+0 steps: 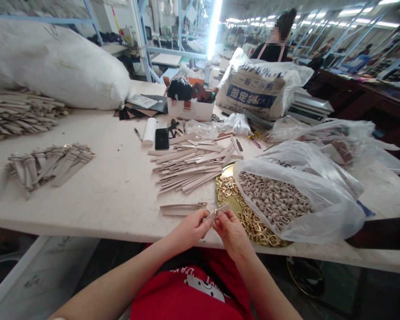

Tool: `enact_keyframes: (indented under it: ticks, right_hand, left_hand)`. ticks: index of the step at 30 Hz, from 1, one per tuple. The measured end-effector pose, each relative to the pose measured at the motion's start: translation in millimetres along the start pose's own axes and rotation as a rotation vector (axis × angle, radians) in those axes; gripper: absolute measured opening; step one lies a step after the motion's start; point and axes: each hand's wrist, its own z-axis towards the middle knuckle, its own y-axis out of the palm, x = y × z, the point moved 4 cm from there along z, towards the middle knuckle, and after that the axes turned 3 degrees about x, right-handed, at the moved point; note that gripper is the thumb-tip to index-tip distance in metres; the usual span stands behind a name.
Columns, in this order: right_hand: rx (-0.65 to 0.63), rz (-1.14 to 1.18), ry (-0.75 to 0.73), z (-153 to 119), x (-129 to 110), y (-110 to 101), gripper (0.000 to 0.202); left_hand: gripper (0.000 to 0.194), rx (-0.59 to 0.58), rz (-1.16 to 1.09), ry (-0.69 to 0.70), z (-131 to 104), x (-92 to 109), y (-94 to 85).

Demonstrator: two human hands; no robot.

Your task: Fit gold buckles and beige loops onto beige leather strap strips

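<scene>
Both hands meet near the table's front edge. My left hand [198, 226] is closed on a beige strap [224, 207], its fingers pinching the lower part. The fingers of my right hand [227, 222] pinch the same strap higher up, where a small gold buckle seems to sit; the detail is too small to make out. Just left of them lie a few strap pieces [180, 209] with a buckle at one end. A pile of loose beige strips [190, 171] is spread beyond the hands. To the right, a gold tray [233, 203] holds many gold buckles [256, 226].
An open plastic bag [333, 213] of small beige loops [276, 200] overlaps the tray. Finished-looking straps [50, 164] and a strip stack [20, 113] lie left. Behind stand a white box [190, 110], a phone [162, 138], a roll [150, 131] and large sacks [263, 84]. A person [273, 44] is beyond.
</scene>
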Motion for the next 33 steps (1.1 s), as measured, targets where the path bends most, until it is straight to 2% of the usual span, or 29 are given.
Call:
enact_keyframes:
  ticks: [3,8,14,16,19,21,23,29,33]
  right_hand:
    - [-0.051,-0.105,-0.052,-5.3,3.9,4.2,0.023]
    - [-0.048,-0.355,-0.204,-10.9,-0.3,1.8,0.021]
    - [-0.049,-0.645,-0.387,-14.1,-11.1,1.3,0.023]
    - [-0.057,-0.632,-0.384,-15.4,-9.2,1.5,0.023]
    - [-0.086,-0.491,-0.251,-14.5,-1.0,-0.4,0.021]
    - [-0.061,-0.349,-0.175,-11.6,1.7,-4.2,0.02]
    - [-0.008,-0.26,-0.165,-7.8,-0.2,-8.8,0.021]
    - [-0.033,-0.327,-0.166,-6.2,-2.9,-9.7,0.021]
    - [0.004,-0.359,-0.204,-11.2,0.5,-8.3,0.02]
  left_hand:
    - [0.027,-0.022,-0.119,-0.051,2.8,-5.9,3.1]
    - [0.028,-0.109,-0.275,-0.14,3.7,-14.7,6.7]
    - [0.029,-0.056,-0.314,-0.13,4.2,-18.9,9.9]
    - [0.031,-0.042,-0.307,-0.128,3.5,-18.6,11.9]
    - [0.033,-0.027,-0.256,-0.126,1.3,-17.5,11.9]
    - [0.032,-0.03,-0.209,-0.129,-0.3,-17.6,10.6]
    - [0.031,-0.048,-0.166,-0.134,-1.7,-18.2,10.0]
    - [0.03,-0.072,-0.251,-0.147,-2.6,-19.0,14.5]
    - [0.029,-0.049,-0.223,-0.16,-2.4,-21.1,16.1]
